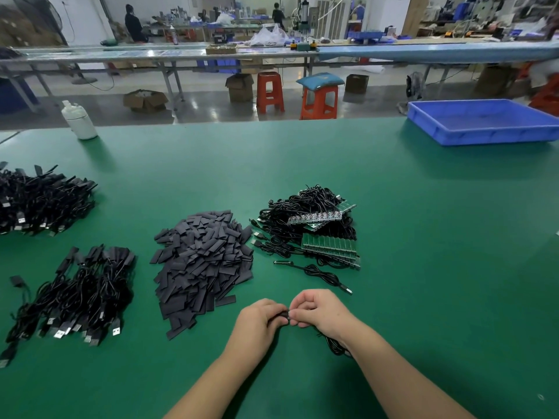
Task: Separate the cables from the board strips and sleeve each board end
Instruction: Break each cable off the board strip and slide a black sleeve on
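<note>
My left hand and my right hand meet near the front of the green table, fingers curled round a small black sleeve between them. A black cable trails from under my right wrist. Behind the hands lies a pile of flat black sleeves. To its right, green board strips sit stacked with black cables tangled over them. One loose cable with a USB plug lies in front of that stack.
Two heaps of sleeved cables lie at the left, one near and one farther back. A white bottle stands at the far left edge. A blue tray sits at the far right corner.
</note>
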{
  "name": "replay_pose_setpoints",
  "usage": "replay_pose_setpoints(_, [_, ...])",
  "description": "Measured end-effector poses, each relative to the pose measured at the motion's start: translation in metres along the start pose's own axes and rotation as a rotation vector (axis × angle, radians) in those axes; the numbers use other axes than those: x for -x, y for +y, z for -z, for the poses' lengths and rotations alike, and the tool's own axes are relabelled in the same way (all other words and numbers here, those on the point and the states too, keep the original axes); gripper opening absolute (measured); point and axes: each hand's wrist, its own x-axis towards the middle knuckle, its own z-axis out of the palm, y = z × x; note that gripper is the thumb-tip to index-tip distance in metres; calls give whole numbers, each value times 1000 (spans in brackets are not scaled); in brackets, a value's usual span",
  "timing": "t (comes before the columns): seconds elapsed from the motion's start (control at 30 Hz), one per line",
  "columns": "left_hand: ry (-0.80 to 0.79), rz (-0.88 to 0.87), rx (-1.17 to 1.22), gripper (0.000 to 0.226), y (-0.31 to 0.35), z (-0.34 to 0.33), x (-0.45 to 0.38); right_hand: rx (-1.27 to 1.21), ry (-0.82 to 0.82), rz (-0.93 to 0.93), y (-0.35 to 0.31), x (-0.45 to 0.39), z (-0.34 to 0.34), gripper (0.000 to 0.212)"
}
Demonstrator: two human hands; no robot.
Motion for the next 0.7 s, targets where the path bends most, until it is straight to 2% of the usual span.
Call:
replay_pose_setpoints(0.2, [-60, 7, -47, 16, 3, -1, -4, -12, 12, -20, 0, -1, 0, 8])
replay_pose_setpoints(0.53, [-184, 55, -337, 20, 10, -3, -13, -5, 42, -26, 1, -1, 0, 6])
replay_pose_setpoints(0.63, [-182, 21, -323, 20, 11, -5, -12, -19, 37, -28, 0, 1, -1, 5])
replay_pose_setpoints(0.7, [-148, 6, -266, 33, 10, -5, -12, -52, 36, -33, -2, 2, -1, 8])
